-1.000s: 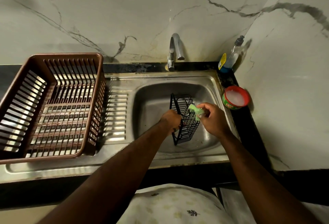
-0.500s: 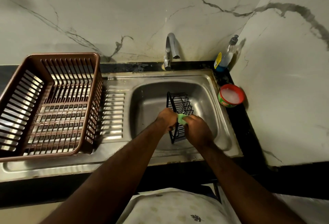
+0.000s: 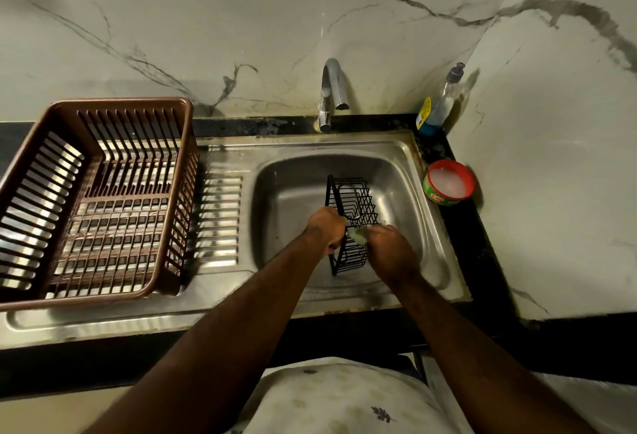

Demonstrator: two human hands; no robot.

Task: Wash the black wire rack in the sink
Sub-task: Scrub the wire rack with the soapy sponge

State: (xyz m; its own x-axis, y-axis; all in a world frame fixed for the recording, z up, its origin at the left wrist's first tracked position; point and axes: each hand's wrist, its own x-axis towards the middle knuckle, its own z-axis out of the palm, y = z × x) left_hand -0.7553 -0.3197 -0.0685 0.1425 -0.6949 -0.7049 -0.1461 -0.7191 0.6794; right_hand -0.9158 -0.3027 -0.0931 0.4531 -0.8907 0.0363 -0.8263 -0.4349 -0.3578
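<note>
Since a second ago your right hand (image 3: 389, 247) has been moving in from the far right side of the black wire rack (image 3: 355, 199) toward your left hand (image 3: 325, 230), bringing the green scrub pad (image 3: 358, 236) with it. The two hands are now sitting close together.

You are holding the rack inside the sink basin (image 3: 282, 192), stood on its side with its long axis running away from you. Its far end is pointing toward the tap (image 3: 332, 89) and its near end is lying low by the front wall of the basin. Whether that near end is touching the basin floor cannot be told.

Your left hand is gripping the rack's left edge about midway along, fingers curled round the wire. Your right hand is pinching the pad and pressing it against the wires just beside the left hand. The pad is showing blurred and mostly covered by your fingers.

Left of the basin, the ribbed drainboard (image 3: 220, 213) is carrying a brown slatted plastic basket (image 3: 120, 103), standing upright. On the black bench (image 3: 482, 261) to the right of the sink, a red-rimmed green tub (image 3: 448, 182) holding white foamy soap is sitting just beside the sink's edge. A clear bottle (image 3: 444, 99) with blue liquid at the bottom is standing in the back corner against the marble wall (image 3: 241, 20).
</note>
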